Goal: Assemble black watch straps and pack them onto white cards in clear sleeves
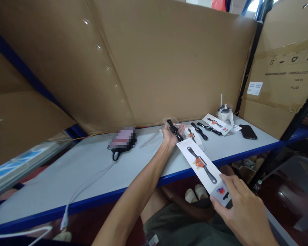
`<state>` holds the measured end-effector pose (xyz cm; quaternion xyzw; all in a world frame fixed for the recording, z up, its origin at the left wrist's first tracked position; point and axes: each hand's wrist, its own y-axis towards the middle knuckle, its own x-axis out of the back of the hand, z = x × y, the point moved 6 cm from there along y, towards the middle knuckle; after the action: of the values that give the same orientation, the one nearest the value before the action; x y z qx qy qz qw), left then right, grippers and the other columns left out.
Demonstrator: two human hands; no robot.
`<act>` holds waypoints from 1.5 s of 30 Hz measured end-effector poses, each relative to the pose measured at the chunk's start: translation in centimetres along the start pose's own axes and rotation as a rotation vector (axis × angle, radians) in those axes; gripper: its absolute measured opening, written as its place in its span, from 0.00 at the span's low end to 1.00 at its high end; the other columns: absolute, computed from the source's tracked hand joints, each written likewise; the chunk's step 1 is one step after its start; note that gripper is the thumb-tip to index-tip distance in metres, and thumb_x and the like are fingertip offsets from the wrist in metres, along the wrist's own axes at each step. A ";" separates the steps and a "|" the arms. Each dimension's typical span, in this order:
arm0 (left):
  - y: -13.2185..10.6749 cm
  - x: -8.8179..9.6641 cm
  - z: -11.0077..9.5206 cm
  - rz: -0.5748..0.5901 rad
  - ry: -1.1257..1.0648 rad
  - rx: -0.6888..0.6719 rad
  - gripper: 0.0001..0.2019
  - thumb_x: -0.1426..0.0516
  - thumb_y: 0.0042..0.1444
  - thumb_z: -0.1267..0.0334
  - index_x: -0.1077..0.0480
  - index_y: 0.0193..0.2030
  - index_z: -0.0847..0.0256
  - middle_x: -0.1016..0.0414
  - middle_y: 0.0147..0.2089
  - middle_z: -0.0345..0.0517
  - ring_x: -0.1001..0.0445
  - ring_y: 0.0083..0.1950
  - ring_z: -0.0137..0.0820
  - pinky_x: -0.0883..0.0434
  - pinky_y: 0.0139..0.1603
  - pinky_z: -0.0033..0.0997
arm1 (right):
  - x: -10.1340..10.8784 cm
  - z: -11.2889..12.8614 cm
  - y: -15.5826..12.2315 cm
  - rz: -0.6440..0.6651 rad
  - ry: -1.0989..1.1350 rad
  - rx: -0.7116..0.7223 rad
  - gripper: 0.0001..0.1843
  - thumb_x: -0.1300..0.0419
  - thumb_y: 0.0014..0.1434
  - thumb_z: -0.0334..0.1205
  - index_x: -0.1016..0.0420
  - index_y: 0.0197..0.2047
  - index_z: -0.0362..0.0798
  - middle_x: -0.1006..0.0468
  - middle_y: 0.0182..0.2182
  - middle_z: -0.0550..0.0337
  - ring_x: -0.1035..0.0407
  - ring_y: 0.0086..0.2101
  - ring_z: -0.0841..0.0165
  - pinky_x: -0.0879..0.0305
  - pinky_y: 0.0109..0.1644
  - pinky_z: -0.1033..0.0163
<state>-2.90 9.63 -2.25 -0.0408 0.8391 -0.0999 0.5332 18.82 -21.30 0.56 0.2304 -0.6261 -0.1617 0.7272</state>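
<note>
My left hand (pixel 170 135), palm up over the table, holds a black spokeshave (pixel 174 130) in a clear plastic bag (pixel 181 125). The fingers are curled around it. My right hand (pixel 242 203) pinches the hang-tab end of a white printed box (pixel 198 164), which shows a picture of a spokeshave. The box tilts over the table's front edge, its far end close to the spokeshave's lower handle. Beyond my left hand lie two more spokeshaves, one dark (pixel 199 131) and one beside it (pixel 209 128). Another printed box (pixel 195 137) lies partly hidden behind the held one.
A further box (pixel 216 123) rests at the back right, near a lidded cup with a straw (pixel 224 112). A black phone (pixel 248 132) lies near the right end. A blurred-out device (pixel 121 140) with a white cable (pixel 89 181) is on the left. Cardboard (pixel 169 65) walls the table's back.
</note>
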 end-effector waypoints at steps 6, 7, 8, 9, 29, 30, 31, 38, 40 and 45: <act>0.4 0.2 -0.2 -0.024 0.007 -0.016 0.24 0.59 0.72 0.44 0.34 0.38 0.60 0.23 0.44 0.62 0.18 0.49 0.48 0.18 0.44 0.47 | 0.0 -0.8 -0.5 0.017 -0.040 0.013 0.20 0.41 0.61 0.48 0.26 0.55 0.54 0.19 0.43 0.52 0.22 0.38 0.57 0.33 0.25 0.62; 0.4 0.2 -0.2 -0.031 0.000 -0.018 0.24 0.59 0.72 0.44 0.34 0.39 0.60 0.23 0.44 0.62 0.18 0.50 0.48 0.18 0.45 0.47 | -0.1 -0.8 -0.5 0.021 -0.039 0.013 0.20 0.41 0.61 0.48 0.26 0.55 0.55 0.19 0.43 0.52 0.22 0.38 0.57 0.33 0.25 0.62; 0.5 0.2 -0.2 -0.034 -0.009 -0.019 0.24 0.58 0.71 0.43 0.34 0.39 0.60 0.23 0.45 0.62 0.18 0.50 0.48 0.19 0.46 0.48 | -0.1 -0.8 -0.6 0.023 -0.038 0.013 0.20 0.41 0.61 0.48 0.26 0.55 0.55 0.19 0.43 0.52 0.22 0.38 0.57 0.33 0.25 0.62; 0.5 0.2 -0.1 -0.036 -0.017 -0.020 0.24 0.58 0.71 0.43 0.34 0.40 0.60 0.23 0.45 0.62 0.18 0.50 0.48 0.19 0.46 0.49 | -0.1 -0.8 -0.6 0.023 -0.036 0.012 0.20 0.40 0.60 0.48 0.26 0.55 0.55 0.19 0.42 0.52 0.22 0.38 0.57 0.33 0.25 0.62; -0.9 -0.5 1.3 0.001 0.085 0.012 0.34 0.60 0.69 0.36 0.26 0.44 0.64 0.19 0.39 0.60 0.19 0.38 0.45 0.20 0.40 0.45 | -4.1 5.6 11.9 0.265 0.077 -0.102 0.25 0.40 0.64 0.49 0.29 0.61 0.46 0.20 0.49 0.44 0.25 0.50 0.53 0.29 0.45 0.57; -1.0 -0.5 1.2 -0.008 0.095 0.006 0.35 0.61 0.69 0.37 0.26 0.47 0.65 0.19 0.39 0.60 0.19 0.38 0.45 0.20 0.40 0.44 | -4.5 5.9 12.5 0.258 0.093 -0.093 0.27 0.40 0.64 0.49 0.30 0.62 0.46 0.21 0.50 0.44 0.25 0.51 0.53 0.29 0.46 0.56; -1.1 -0.4 1.1 -0.013 0.106 0.001 0.35 0.61 0.70 0.37 0.25 0.49 0.66 0.19 0.39 0.60 0.19 0.37 0.44 0.20 0.40 0.43 | -4.9 6.2 13.0 0.249 0.106 -0.084 0.28 0.40 0.64 0.50 0.31 0.64 0.45 0.21 0.51 0.43 0.26 0.51 0.52 0.29 0.47 0.55; -1.7 -1.3 1.5 0.051 0.144 0.010 0.33 0.59 0.70 0.41 0.25 0.52 0.68 0.18 0.38 0.59 0.18 0.36 0.43 0.20 0.41 0.43 | -6.6 6.1 14.6 -0.126 0.280 0.057 0.21 0.44 0.71 0.51 0.27 0.59 0.47 0.22 0.52 0.44 0.32 0.54 0.53 0.32 0.54 0.52; -1.8 -1.6 1.8 0.075 0.164 0.016 0.33 0.59 0.70 0.42 0.24 0.49 0.69 0.18 0.37 0.59 0.18 0.35 0.42 0.20 0.40 0.41 | -6.5 5.9 15.0 -0.269 0.341 0.130 0.18 0.46 0.72 0.47 0.26 0.57 0.46 0.23 0.53 0.44 0.33 0.53 0.54 0.35 0.57 0.51; -1.5 -1.1 2.0 0.033 0.164 -0.054 0.26 0.57 0.72 0.48 0.25 0.38 0.63 0.22 0.28 0.49 0.22 0.29 0.37 0.21 0.38 0.34 | -6.4 6.8 17.4 -0.338 0.358 0.253 0.16 0.46 0.71 0.42 0.26 0.57 0.45 0.24 0.52 0.45 0.35 0.54 0.55 0.40 0.59 0.51</act>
<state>-0.70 8.11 -1.81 -0.0329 0.8828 -0.0714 0.4631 10.15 -4.17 5.28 0.4454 -0.4555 -0.1583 0.7544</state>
